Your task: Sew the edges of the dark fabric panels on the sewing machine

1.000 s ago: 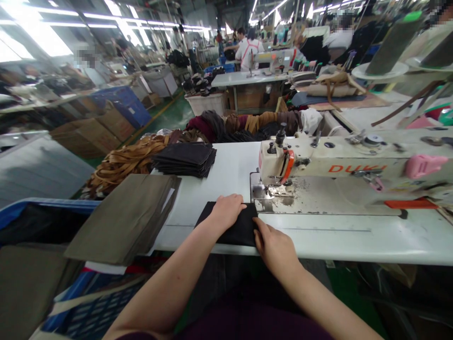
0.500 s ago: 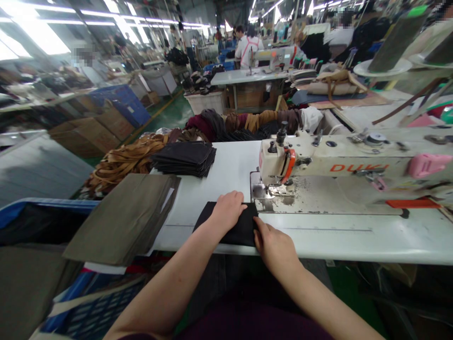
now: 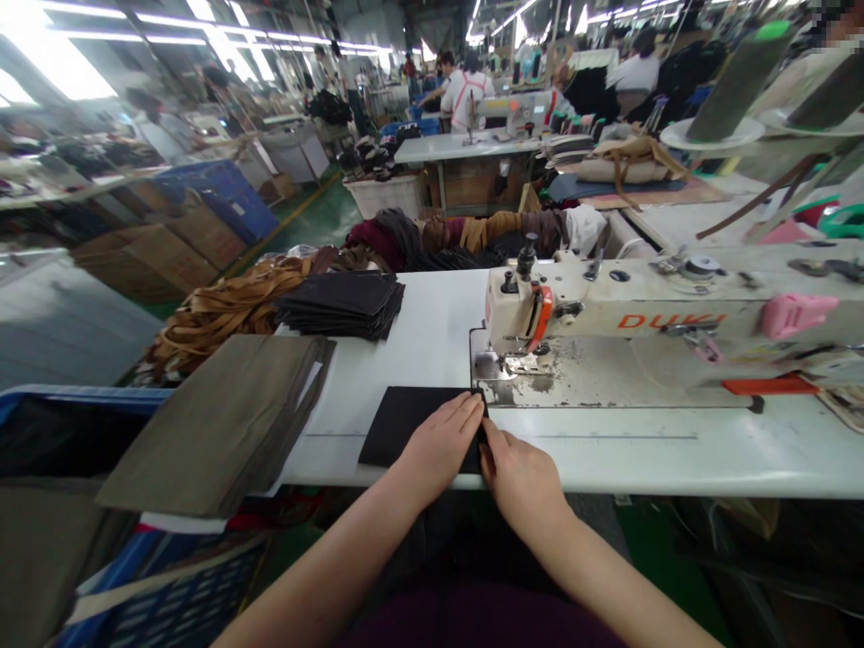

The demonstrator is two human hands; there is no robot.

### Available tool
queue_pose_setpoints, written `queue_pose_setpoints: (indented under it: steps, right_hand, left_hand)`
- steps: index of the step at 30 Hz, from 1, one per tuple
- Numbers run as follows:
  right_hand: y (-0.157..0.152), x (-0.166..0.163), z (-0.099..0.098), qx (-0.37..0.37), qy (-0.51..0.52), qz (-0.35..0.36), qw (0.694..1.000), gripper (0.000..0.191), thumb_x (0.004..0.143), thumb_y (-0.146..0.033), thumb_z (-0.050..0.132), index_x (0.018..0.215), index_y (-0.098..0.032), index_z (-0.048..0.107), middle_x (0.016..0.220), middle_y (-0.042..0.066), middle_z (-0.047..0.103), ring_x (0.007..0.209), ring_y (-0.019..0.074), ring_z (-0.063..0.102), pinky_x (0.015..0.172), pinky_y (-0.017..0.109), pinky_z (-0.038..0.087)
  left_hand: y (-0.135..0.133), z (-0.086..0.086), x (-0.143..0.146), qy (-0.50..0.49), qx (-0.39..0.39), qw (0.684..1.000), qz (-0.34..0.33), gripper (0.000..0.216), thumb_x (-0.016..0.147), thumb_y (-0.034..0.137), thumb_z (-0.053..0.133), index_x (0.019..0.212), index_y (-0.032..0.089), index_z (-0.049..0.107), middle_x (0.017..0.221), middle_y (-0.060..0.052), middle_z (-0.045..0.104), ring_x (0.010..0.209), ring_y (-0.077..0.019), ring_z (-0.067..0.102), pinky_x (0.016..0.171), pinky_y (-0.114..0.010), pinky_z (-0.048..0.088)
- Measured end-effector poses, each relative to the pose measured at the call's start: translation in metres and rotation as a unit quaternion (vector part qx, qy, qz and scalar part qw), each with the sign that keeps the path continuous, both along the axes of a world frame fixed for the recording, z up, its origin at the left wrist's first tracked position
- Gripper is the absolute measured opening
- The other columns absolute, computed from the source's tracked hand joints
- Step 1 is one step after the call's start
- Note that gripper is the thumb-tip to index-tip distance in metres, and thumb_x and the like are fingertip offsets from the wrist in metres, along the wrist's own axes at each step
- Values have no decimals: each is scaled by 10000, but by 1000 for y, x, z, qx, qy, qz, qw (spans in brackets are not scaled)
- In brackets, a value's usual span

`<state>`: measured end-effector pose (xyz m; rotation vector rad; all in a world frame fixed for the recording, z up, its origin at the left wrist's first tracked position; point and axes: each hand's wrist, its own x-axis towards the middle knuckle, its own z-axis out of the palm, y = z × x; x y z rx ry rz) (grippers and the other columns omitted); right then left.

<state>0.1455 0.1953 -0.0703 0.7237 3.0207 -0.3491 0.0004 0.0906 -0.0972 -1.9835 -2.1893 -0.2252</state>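
Black panel [image 3: 395, 420], eight o'clock from the sewing machine [image 3: 641, 301]

Head view: I see the left hand [image 3: 442, 443] outstretched flat on it; the right hand [image 3: 523, 470] curls at its three-o'clock edge, whether pinching I can't tell.

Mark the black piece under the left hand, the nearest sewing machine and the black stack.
Black piece [image 3: 397, 421]: head view, uncovered left part.
Sewing machine [image 3: 607, 292]: head view, horizontal arm.
Black stack [image 3: 337, 293]: head view, top face.
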Motion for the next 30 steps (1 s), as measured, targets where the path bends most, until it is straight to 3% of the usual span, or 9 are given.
queue_pose_setpoints:
  steps: [7, 14, 30]
  right_hand:
    - [17, 0, 5, 26, -17, -44, 999, 426, 1026, -228, 455, 1442, -143, 494, 1051, 99, 742, 852, 210, 734, 697, 292, 523]
    - [38, -6, 4, 44, -5, -70, 997, 448, 1007, -235, 488, 1451, -176, 476, 1041, 68, 745, 842, 210, 732, 677, 294, 515]
    - [52, -13, 3, 33, 5, -77, 996, 451, 1003, -249, 487, 1452, -208, 479, 1118, 73, 735, 878, 212, 724, 697, 300, 511]
  left_hand:
    - [33, 3, -4, -9, -23, 999, -23, 444, 1050, 191, 405, 1485, 119, 456, 1594, -86, 402, 1465, -236, 378, 1204, -371, 372]
    - [59, 7, -7, 4, -4, 1000, -22, 406, 1044, 179, 411, 1434, 113, 502, 1558, -86, 455, 1419, -242, 440, 1176, -371, 398]
    - [72, 5, -14, -12, -5, 1000, -25, 426, 1030, 153, 413, 1450, 113, 476, 1544, -104, 464, 1426, -250, 423, 1170, -385, 392]
